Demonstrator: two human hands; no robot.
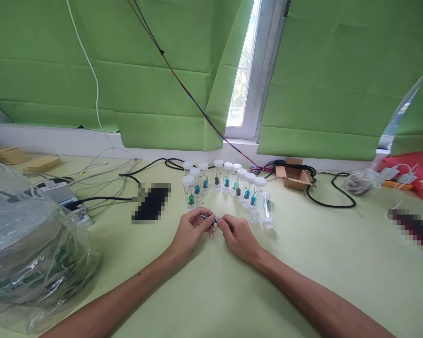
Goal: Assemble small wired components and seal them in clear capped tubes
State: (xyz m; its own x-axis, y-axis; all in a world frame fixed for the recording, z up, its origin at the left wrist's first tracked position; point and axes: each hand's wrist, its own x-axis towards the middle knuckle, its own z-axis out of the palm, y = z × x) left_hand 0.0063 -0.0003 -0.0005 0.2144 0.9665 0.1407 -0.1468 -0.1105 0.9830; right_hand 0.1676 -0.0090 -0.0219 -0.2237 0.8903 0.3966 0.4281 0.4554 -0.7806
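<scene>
Over the middle of the table, my left hand [195,230] pinches a small blue piece [214,220] with a thin metal wire or pin sticking out of it. Thumb and fingers of my right hand [238,234] are closed on the piece's right end, so both hands meet at it. Its exact kind is too small to make out. Just behind stand several clear tubes with white caps, among them one tube [189,199] with a green part inside. Others hold blue or dark parts with wires. A clear tube [267,213] lies tilted near my right hand, beside a small clear cap or base [254,218].
A large clear plastic bag [38,263] fills the left side. Behind it are a grey device [61,195] and cables. An opened cardboard box [295,174] and black cable [350,205] lie at the back right. A red bag [416,173] sits far right. Blurred dark objects flank the hands.
</scene>
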